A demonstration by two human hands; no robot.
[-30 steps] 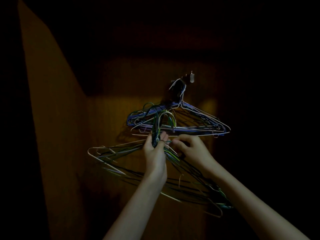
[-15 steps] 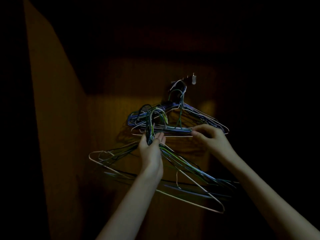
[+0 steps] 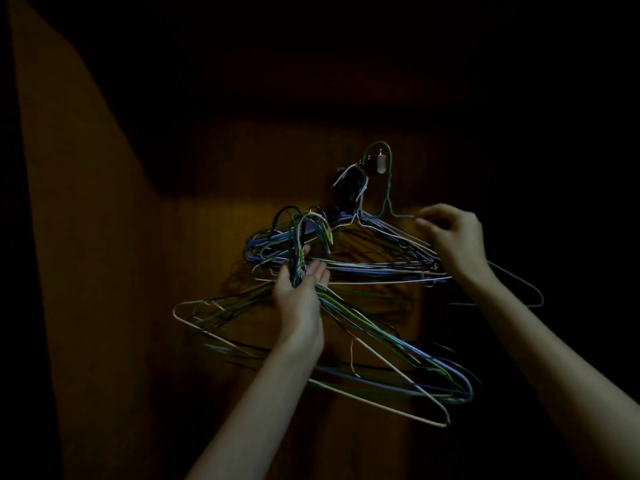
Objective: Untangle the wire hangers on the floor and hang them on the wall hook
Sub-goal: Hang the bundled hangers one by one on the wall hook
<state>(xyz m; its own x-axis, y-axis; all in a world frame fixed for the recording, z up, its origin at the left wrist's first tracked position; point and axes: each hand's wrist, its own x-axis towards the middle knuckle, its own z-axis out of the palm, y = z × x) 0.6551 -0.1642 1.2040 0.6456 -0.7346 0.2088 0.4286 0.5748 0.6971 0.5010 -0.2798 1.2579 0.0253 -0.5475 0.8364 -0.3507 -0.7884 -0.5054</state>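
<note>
Right hand (image 3: 450, 233) pinches green hanger (image 3: 388, 188) over wall hook (image 3: 380, 164).

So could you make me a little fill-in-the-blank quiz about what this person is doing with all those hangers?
1. The right hand lifts a single ____ hanger to the wall hook.
2. The bundle of hangers waiting to be hung is gripped by the ____ hand.
3. The hangers already hung sit ____ the held bundle.

Missing words: green; left; above
</note>
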